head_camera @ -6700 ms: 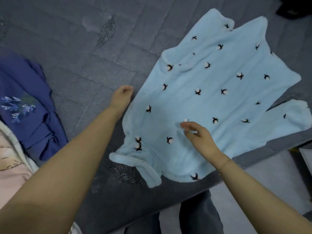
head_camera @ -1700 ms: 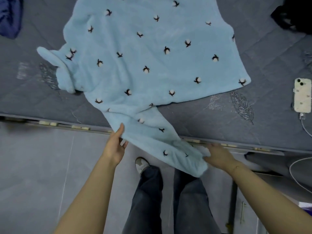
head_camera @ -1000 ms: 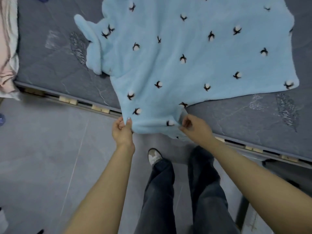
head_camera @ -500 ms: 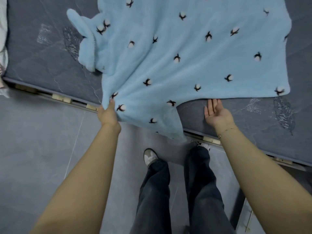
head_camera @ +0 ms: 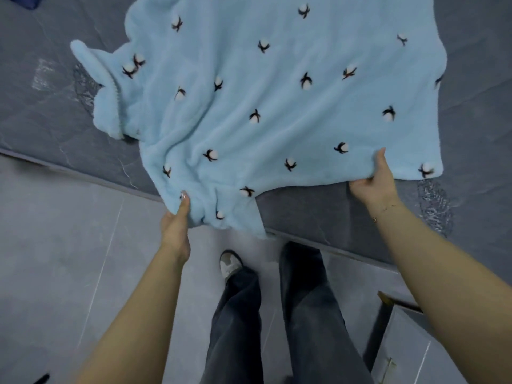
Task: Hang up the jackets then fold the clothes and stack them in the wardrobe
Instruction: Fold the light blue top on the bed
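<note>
One grey quilted bed (head_camera: 471, 79), grey tiled floor (head_camera: 69, 259).

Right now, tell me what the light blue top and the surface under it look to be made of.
Light blue top: soft fleece or plush by its fuzzy matte nap, with raised white tufts.
Bed cover: grey quilted fabric, with stitched seams and shiny leaf motifs; the fibre is unclear.

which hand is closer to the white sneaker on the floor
Left. The left hand grips the light blue fleece top at its hanging corner, just above-left of the white sneaker. The right hand holds the hem further right, up on the bed.
</note>
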### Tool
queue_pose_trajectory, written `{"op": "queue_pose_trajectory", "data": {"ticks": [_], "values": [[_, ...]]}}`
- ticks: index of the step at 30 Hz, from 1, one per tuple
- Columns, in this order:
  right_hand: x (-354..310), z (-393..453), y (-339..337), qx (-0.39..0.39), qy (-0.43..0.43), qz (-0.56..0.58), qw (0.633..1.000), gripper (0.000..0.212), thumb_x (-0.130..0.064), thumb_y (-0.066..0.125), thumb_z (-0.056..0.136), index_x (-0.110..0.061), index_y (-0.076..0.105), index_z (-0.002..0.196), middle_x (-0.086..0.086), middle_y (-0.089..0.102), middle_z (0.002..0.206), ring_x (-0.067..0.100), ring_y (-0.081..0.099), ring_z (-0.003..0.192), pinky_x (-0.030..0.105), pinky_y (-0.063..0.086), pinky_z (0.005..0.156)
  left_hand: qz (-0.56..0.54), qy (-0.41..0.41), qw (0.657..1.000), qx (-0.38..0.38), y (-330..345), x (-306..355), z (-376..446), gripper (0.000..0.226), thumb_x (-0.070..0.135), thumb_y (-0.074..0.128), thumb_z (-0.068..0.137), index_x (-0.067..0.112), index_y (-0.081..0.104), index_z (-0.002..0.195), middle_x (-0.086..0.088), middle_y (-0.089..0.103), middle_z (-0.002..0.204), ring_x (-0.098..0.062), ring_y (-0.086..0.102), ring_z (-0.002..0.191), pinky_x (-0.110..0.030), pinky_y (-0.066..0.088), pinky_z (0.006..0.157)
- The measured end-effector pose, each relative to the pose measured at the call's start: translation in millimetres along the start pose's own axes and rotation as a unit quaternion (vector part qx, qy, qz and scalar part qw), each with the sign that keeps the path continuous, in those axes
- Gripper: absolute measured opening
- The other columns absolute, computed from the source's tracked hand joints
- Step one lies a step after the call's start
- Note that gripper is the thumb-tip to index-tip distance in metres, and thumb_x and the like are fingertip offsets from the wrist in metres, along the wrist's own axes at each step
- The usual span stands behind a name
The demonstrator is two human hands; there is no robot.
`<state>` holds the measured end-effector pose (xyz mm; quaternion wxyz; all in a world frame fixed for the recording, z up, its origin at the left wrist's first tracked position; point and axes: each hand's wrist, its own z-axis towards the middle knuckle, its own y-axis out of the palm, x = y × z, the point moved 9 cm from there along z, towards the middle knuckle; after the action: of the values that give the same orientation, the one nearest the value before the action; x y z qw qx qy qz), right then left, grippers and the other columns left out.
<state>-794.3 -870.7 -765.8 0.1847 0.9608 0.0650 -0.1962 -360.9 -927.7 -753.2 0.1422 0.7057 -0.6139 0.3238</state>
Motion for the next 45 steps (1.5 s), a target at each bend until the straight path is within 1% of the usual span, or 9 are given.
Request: {"op": "queue_pose_trajectory", "data": {"ticks": [4,7,15,25,30,35,37,40,45], "values": [[-31,2,-44,0.1,-0.03,-0.039,0.994,0.028,-0.03,0.052,0.101,-0.015,0.06,0.123,0.005,0.056,0.14,0.018,0.056,0.123,0.034,0.047,0.1,0.05,0.028,0.985,0.164,-30,10,-12,0.046,0.045,0.055,0.096,0.008,0.06,0.122,-0.004,0.063,0.109,-0.019,0.06,0.093,-0.03,0.047,0.078],[-42,-4,-80,0.132,-0.014,-0.015,0.991,0.015,-0.022,0.06,0.097,-0.017,0.064,0.11,0.003,0.061,0.133,0.015,0.06,0.117,0.032,0.048,0.1,0.123,0.036,0.979,0.161,-36,6,-15,0.043,0.038,0.052,0.099,0.002,0.06,0.122,-0.01,0.061,0.107,-0.023,0.057,0.094,-0.033,0.044,0.078],[-73,8,-68,0.077,-0.018,-0.008,0.997,0.053,-0.046,0.058,0.093,-0.018,0.054,0.138,0.004,0.06,0.135,0.021,0.057,0.123,0.041,0.045,0.105,0.135,0.004,0.981,0.139,-36,-4,-15,0.042,0.041,0.049,0.1,0.008,0.06,0.124,-0.005,0.061,0.11,-0.023,0.056,0.097,-0.032,0.043,0.082],[-114,-51,-95,0.381,-0.105,-0.17,0.903,0.05,-0.035,0.065,0.086,-0.014,0.055,0.131,-0.005,0.06,0.122,0.012,0.059,0.104,0.028,0.051,0.088,0.083,-0.045,0.983,0.156,-35,35,-36,0.049,0.039,0.05,0.098,0.005,0.052,0.133,-0.006,0.056,0.113,-0.027,0.053,0.098,-0.037,0.041,0.082],[-127,-68,-48,0.156,-0.101,-0.038,0.982,0.023,-0.016,0.053,0.092,-0.019,0.076,0.091,-0.004,0.076,0.086,0.012,0.072,0.081,0.024,0.059,0.074,-0.053,-0.058,0.993,0.091,-13,87,-62,0.034,0.031,0.054,0.099,0.015,0.058,0.128,-0.007,0.063,0.127,-0.023,0.061,0.104,-0.037,0.048,0.086],[-174,-45,27,0.07,-0.071,-0.079,0.992,0.02,-0.024,0.048,0.095,-0.015,0.065,0.103,0.0,0.076,0.093,0.012,0.074,0.086,0.025,0.058,0.076,-0.143,-0.122,0.982,0.028,31,155,-55,0.039,0.026,0.043,0.103,0.013,0.051,0.139,-0.006,0.058,0.133,-0.023,0.052,0.126,-0.037,0.042,0.105],[-188,-25,56,0.052,-0.048,-0.086,0.994,0.023,-0.023,0.047,0.095,-0.013,0.064,0.109,0.003,0.076,0.096,0.013,0.073,0.089,0.024,0.059,0.071,-0.161,-0.141,0.976,0.023,49,180,-40,0.03,0.025,0.044,0.102,0.013,0.064,0.121,-0.004,0.07,0.11,-0.016,0.066,0.104,-0.029,0.048,0.099],[-193,9,92,0.019,-0.024,-0.111,0.993,0.031,-0.025,0.049,0.097,-0.01,0.058,0.123,0.007,0.072,0.112,0.018,0.07,0.101,0.029,0.059,0.08,-0.236,-0.104,0.965,0.033,76,208,-7,0.027,0.025,0.046,0.103,0.014,0.06,0.082,0.002,0.067,0.058,-0.006,0.064,0.052,-0.018,0.053,0.057],[-168,39,113,-0.041,0.021,-0.125,0.991,0.049,-0.035,0.051,0.097,-0.007,0.046,0.137,0.01,0.059,0.131,0.027,0.057,0.121,0.043,0.044,0.106,0.02,0.01,0.998,0.057,117,193,18,0.045,0.025,0.054,0.099,0.011,0.044,0.14,-0.008,0.054,0.137,-0.024,0.051,0.124,-0.037,0.041,0.107]]}}
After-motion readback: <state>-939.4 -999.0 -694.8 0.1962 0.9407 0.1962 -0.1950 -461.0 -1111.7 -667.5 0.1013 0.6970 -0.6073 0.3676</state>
